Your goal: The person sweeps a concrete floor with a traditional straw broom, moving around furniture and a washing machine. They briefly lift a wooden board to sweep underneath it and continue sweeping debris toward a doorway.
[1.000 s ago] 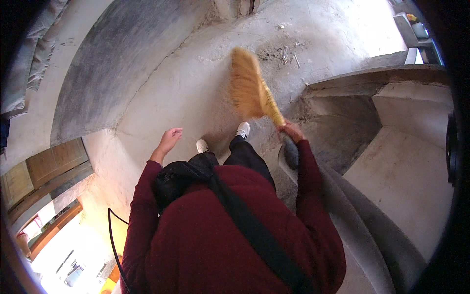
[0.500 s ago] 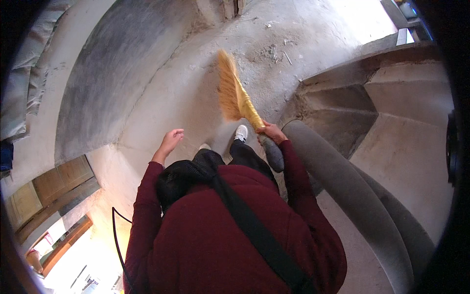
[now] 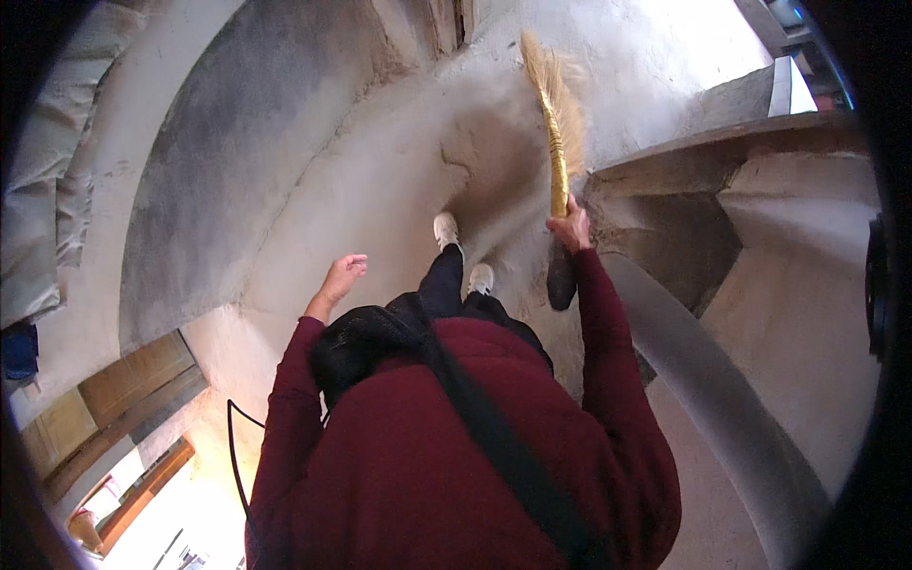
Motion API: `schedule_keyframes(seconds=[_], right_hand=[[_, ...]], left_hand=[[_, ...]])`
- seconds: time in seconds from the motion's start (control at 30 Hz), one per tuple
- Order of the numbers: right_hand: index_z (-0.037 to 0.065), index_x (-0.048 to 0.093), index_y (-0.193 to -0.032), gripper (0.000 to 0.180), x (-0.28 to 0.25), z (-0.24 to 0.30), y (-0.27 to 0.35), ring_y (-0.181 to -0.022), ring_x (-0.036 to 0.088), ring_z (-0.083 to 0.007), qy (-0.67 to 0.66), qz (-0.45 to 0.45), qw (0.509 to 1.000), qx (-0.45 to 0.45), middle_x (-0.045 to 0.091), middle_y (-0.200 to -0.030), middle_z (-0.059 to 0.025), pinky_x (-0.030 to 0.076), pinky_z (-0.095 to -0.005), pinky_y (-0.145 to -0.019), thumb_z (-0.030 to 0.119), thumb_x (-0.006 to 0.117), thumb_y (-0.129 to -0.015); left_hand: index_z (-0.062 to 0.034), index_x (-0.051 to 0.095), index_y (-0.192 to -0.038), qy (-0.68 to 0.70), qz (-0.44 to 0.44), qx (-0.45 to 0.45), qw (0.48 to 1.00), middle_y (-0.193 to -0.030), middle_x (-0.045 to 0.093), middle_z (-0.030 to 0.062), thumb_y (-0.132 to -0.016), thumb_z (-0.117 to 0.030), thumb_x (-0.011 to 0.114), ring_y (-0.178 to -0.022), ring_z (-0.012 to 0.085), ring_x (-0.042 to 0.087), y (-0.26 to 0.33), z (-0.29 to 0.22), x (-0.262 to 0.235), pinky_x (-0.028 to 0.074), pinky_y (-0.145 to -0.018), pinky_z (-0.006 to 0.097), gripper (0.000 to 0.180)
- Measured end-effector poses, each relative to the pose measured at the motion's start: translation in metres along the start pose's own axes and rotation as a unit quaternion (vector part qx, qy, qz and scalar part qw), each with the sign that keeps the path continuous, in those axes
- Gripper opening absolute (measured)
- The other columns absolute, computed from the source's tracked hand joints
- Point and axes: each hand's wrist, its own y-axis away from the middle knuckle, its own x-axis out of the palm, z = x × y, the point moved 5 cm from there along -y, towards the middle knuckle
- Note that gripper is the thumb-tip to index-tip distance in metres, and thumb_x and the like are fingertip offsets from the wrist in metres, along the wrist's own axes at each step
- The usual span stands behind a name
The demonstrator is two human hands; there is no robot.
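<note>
My right hand (image 3: 571,226) is wrapped round the handle of a short hand broom (image 3: 557,157). Its straw-coloured bristles point away from me and spread toward the right, over the far part of the floor. Gold binding covers the neck, and the dark handle end sticks out below my hand beside my forearm. My left hand (image 3: 343,279) hangs free in the air on the left, holding nothing, with its fingers loosely bent. Between the hands my white shoes stand on the dusty floor (image 3: 380,180), the left foot ahead of the right.
On the right a grey curved form (image 3: 717,366) runs beside my arm, with an angled plastered ledge (image 3: 798,199) beyond it. A dark-grey wall band (image 3: 218,152) curves along the left. A black cable (image 3: 231,456) hangs by my left arm; bright light falls at the far right.
The broom has swung right and farther away, its bristles now on the right of the neck. My left foot has stepped forward. The debris seen earlier on the floor no longer shows clearly.
</note>
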Motion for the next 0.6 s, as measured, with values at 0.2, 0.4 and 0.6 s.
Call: schedule_keyframes(seconds=[0.2,0.4,0.6], right_hand=[[0.004,0.055,-0.108,0.046,0.038,0.093,0.031,-0.067,0.052,-0.0100,-0.323,0.211,0.919,0.085,0.055,-0.080,0.0014,0.044,-0.0241,-0.060,0.002,0.067,-0.063],[0.006,0.054,-0.117,0.059,0.134,0.159,0.009,-0.072,0.055,-0.0126,-0.253,0.354,0.899,0.047,0.060,-0.083,-0.0024,0.046,-0.0257,-0.066,0.008,0.071,-0.061],[0.014,0.053,-0.116,0.045,0.170,0.123,-0.056,-0.055,0.055,-0.0135,-0.385,0.371,0.832,0.150,0.056,-0.070,-0.0039,0.047,-0.0295,-0.049,0.011,0.063,-0.072]], left_hand=[[0.0010,0.052,-0.113,0.020,0.014,-0.022,0.999,-0.102,0.059,0.0124,-0.083,-0.010,0.049,-0.092,0.0174,0.058,-0.059,-0.036,-0.032,0.047,-0.079,0.028,0.032],[0.0021,0.053,-0.111,0.017,0.048,0.062,0.997,-0.096,0.060,0.0093,-0.083,-0.011,0.050,-0.087,0.0152,0.058,-0.120,-0.047,-0.053,0.047,-0.075,0.027,0.031],[0.0023,0.055,-0.109,-0.036,0.063,0.031,0.997,-0.093,0.061,0.0095,-0.081,-0.011,0.052,-0.082,0.0144,0.058,-0.139,-0.061,-0.076,0.047,-0.075,0.025,0.031]])
